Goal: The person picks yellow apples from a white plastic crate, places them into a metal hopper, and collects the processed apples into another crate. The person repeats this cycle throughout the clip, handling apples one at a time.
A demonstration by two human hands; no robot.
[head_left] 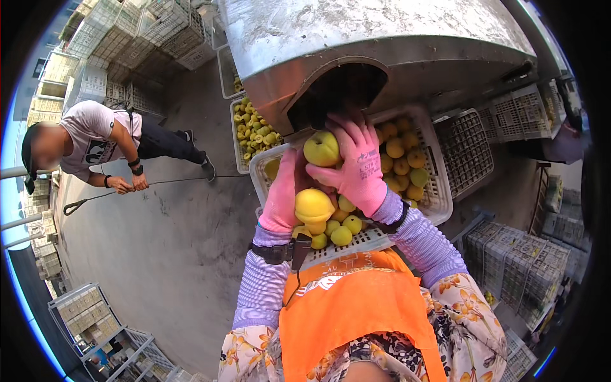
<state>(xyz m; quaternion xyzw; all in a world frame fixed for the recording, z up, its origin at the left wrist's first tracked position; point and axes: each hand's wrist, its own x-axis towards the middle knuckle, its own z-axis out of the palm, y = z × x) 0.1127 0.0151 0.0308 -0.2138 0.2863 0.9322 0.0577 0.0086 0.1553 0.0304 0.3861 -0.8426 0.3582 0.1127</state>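
Observation:
Both my hands wear pink gloves, above a white plastic crate (443, 197) of yellow-green fruit that look like peaches. My right hand (358, 164) is closed on a yellow-green peach (321, 149), its thumb below the fruit and its fingers pointing toward a dark opening. To its left, my left hand (280, 198) is upright and closed around the side of a bright yellow peach (314, 205); its fingertips are partly hidden. Below my hands lie several smaller-looking green peaches (342, 236). More orange-yellow peaches (396, 148) fill the crate's right side.
A metal machine housing (382, 32) with a dark round opening (340, 89) rises beyond the crate. Another crate of cut fruit (253, 127) is at left. A person (105, 143) there holds a thin cord (165, 181). Black crate (463, 149) and stacked crates (515, 264) stand right.

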